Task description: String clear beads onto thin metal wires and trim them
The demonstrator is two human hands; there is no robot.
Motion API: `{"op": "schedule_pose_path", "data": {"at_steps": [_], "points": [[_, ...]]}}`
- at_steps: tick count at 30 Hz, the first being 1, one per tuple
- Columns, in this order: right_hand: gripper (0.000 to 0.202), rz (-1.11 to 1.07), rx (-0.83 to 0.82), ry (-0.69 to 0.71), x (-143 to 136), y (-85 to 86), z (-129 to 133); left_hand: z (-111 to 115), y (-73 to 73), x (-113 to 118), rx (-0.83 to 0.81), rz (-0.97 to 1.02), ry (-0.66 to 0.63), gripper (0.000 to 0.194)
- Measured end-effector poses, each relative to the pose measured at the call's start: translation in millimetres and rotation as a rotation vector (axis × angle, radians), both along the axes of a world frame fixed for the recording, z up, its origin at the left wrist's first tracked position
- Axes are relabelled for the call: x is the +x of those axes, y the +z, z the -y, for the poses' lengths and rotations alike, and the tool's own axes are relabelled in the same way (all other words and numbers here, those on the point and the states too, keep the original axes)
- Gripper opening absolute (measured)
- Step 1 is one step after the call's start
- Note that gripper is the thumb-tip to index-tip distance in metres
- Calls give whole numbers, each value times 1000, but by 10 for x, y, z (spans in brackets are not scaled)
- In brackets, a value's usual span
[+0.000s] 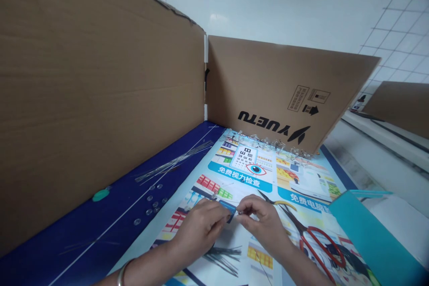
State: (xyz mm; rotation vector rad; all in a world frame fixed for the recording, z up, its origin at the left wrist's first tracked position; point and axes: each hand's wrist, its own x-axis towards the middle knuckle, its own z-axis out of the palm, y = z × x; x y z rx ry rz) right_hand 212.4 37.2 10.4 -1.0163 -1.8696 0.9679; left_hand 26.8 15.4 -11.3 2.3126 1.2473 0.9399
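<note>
The right hand [259, 214] pinches a small, clear, bead-like piece [239, 212], just right of the curled left hand [204, 221], whose contents I cannot tell. Probably light, hard and slippery; fingertips on opposite sides should suit.

Printed sheet [144, 234], wires [174, 162], clear discs [149, 212] on blue surface [77, 232]

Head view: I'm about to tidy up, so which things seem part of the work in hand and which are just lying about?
Likely in use:
small clear piece in the right hand
grey wires by the left hand
clear round pieces
red-handled scissors

Seemingly lying about:
turquoise item
green piece
</note>
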Motion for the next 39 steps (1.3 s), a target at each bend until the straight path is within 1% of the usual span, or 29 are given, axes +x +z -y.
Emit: {"op": "schedule_pose_path", "data": {"at_steps": [5, 7, 10, 12, 14, 17, 20, 23, 24, 27, 30, 32, 36, 37, 39], "points": [[15, 19, 11, 21, -46, 18, 37, 13, 14, 10, -11, 29, -30, 22], [14, 19, -13, 21, -67, 24, 57, 22, 4, 14, -17, 56, -45, 22], [16, -15, -69, 24, -78, 11, 70, 23, -28, 16, -24, 107, -56, 17], [18, -64, -115, 26, -64, -14, 62, 13, -43, 17, -37, 143, -47, 14], [15, -85, -138, 32, -41, -38, 47, -1, -44, 19, -60, 160, -28, 13], [6, -36, -85, 36, -17, -37, 33, -10, -32, 20, -81, 145, -7, 11], [7, 10, 18, 18, -29, 14, 44, 3, -25, 11, -73, 156, 7, 9], [8, 30, 85, 21, -58, 67, 69, 19, -15, 1, -60, 205, 14, 24], [7, 35, 95, 29, -67, 76, 78, 20, -7, 0, -61, 212, 4, 25], [7, 45, 116, 46, -85, 79, 102, 15, 30, 11, -57, 186, -47, 12], [7, 56, 144, 51, -95, 81, 118, 6, 59, 21, -19, 156, -76, 21], [9, 73, 153, 46, -96, 101, 118, -1, 67, 11, 2, 167, -83, 20], [14, 120, 129, -27, -97, 151, 95, -46, 105, -64, -2, 272, -52, 14], [12, 149, 122, -26, -102, 154, 87, -66, 127, -92, -12, 306, -32, 14], [11, 238, 110, 22, -130, 138, 77, -115, 181, -153, -23, 370, 11, 15]]}}
